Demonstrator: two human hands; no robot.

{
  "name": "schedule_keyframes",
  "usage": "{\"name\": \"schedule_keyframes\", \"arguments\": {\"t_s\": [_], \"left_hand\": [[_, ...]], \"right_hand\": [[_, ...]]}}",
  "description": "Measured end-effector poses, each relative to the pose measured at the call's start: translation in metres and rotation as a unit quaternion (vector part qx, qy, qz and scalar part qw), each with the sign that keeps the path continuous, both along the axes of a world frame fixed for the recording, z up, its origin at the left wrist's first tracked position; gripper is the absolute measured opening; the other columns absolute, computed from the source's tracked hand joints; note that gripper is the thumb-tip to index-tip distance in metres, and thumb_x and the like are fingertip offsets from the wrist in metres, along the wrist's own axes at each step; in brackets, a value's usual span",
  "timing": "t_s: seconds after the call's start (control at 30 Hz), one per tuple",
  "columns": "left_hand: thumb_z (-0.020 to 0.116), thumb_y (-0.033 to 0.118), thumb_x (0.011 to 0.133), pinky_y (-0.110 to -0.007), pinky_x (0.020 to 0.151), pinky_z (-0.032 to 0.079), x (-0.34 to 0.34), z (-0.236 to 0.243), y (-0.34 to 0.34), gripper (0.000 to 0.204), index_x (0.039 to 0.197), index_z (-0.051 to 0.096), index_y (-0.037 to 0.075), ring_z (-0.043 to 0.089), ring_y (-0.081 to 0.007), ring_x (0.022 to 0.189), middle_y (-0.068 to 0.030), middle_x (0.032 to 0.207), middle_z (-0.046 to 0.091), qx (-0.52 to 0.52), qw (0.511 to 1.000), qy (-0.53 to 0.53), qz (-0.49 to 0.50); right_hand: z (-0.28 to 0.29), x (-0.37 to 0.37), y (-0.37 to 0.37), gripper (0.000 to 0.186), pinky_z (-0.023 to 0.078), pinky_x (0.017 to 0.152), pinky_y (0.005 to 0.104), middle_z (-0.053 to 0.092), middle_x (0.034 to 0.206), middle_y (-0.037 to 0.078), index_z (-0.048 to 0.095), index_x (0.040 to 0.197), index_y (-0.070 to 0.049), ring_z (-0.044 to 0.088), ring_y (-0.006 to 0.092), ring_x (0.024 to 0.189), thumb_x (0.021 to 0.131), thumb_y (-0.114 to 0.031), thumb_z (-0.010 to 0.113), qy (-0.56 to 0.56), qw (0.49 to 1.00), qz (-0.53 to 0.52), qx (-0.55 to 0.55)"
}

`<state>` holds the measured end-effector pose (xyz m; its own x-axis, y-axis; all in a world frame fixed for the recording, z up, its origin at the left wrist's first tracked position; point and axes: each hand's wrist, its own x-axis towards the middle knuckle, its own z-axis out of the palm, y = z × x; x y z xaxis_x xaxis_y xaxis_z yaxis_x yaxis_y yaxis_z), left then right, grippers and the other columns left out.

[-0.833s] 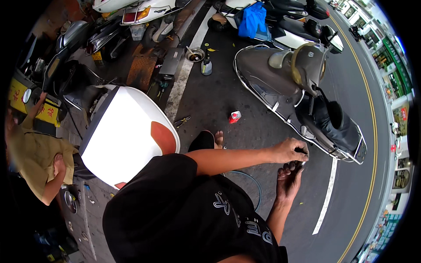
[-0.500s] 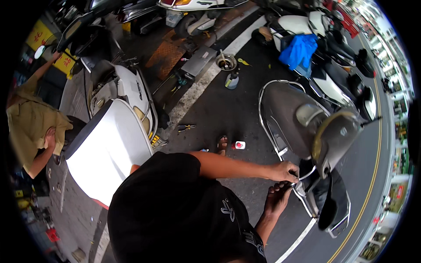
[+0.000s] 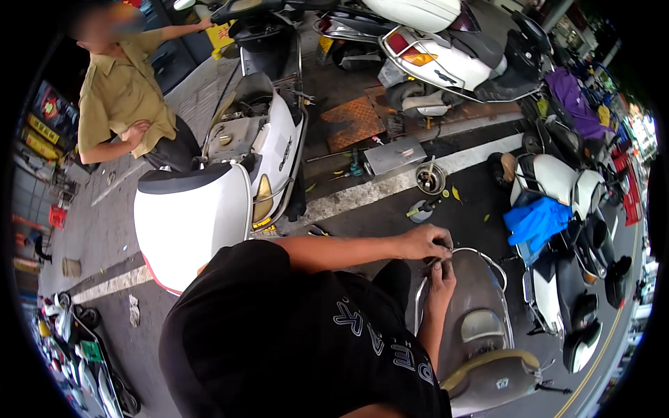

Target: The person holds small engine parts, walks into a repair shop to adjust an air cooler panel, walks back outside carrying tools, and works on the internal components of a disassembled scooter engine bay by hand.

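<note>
My left hand point(image 3: 426, 242) and my right hand point(image 3: 440, 277) meet at chest height, fingers closed around a small dark item I cannot make out, over the rear of a grey scooter point(image 3: 470, 292) with a chrome rail. To my left stands a white scooter point(image 3: 279, 153) with its under-seat compartment exposed and a large white top box point(image 3: 188, 209) at the back. On the pavement beyond my hands are a metal bowl point(image 3: 431, 180) with a brush or stick in it, a spray bottle point(image 3: 421, 212) and a grey metal box point(image 3: 394, 157).
A person in a khaki shirt point(image 3: 115, 104) stands at upper left, one hand reaching toward a black scooter. Parked scooters point(image 3: 453, 63) line the back and right, one draped with blue cloth point(image 3: 536, 223). A rusty plate point(image 3: 348, 122) and pliers point(image 3: 319, 230) lie on the ground.
My view has swung left and up, bringing the khaki-shirted person and rear scooters further in. My joined hands have shifted up and left in view, still around the small item.
</note>
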<state>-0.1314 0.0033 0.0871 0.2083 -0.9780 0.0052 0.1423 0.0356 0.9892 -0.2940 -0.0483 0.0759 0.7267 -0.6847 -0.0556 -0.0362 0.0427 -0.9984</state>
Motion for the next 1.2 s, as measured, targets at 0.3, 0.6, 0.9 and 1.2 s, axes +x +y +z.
{"name": "schedule_keyframes", "arguments": {"t_s": [0.3, 0.6, 0.9, 1.2], "left_hand": [[0.068, 0.019, 0.086, -0.027, 0.079, 0.046, 0.115, -0.031, -0.014, 0.026, 0.103, 0.059, 0.002, 0.058, -0.0099, 0.087, -0.0044, 0.093, 0.063, 0.011, 0.988, -0.031, 0.154], [0.069, 0.031, 0.077, -0.042, 0.077, 0.047, 0.25, -0.061, -0.038, 0.034, 0.097, 0.061, 0.005, 0.062, -0.0322, 0.089, -0.0164, 0.092, 0.064, 0.144, 0.959, -0.208, 0.126], [0.07, 0.033, 0.075, -0.047, 0.078, 0.047, 0.386, -0.058, 0.016, 0.042, 0.099, 0.058, 0.001, 0.062, -0.0391, 0.091, -0.0208, 0.093, 0.065, 0.227, 0.888, -0.335, 0.216], [0.063, 0.024, 0.087, -0.035, 0.066, 0.054, 0.567, -0.104, 0.152, 0.045, 0.125, 0.052, 0.002, 0.068, -0.0247, 0.078, -0.0151, 0.103, 0.067, 0.236, 0.93, -0.133, 0.249]], "right_hand": [[-0.019, 0.134, -0.088, 0.018, 0.041, 0.067, 0.0233, 0.057, 0.088, 0.001, 0.058, 0.104, 0.002, 0.049, 0.0077, 0.077, 0.091, -0.009, 0.061, 0.04, 0.985, 0.167, 0.011], [-0.057, 0.278, -0.157, 0.019, 0.04, 0.062, 0.0227, 0.058, 0.086, 0.001, 0.058, 0.104, 0.0, 0.049, 0.0074, 0.071, 0.093, -0.015, 0.058, 0.107, 0.944, 0.311, 0.001], [-0.068, 0.494, -0.11, 0.03, 0.038, 0.052, 0.0237, 0.051, 0.076, 0.001, 0.054, 0.101, -0.004, 0.046, 0.0087, 0.06, 0.099, -0.033, 0.046, 0.167, 0.887, 0.427, 0.05], [-0.083, 0.722, -0.017, 0.033, 0.045, 0.058, 0.0257, 0.057, 0.078, 0.005, 0.054, 0.105, -0.001, 0.055, 0.0114, 0.066, 0.098, -0.033, 0.05, 0.173, 0.815, 0.537, -0.131]]}}
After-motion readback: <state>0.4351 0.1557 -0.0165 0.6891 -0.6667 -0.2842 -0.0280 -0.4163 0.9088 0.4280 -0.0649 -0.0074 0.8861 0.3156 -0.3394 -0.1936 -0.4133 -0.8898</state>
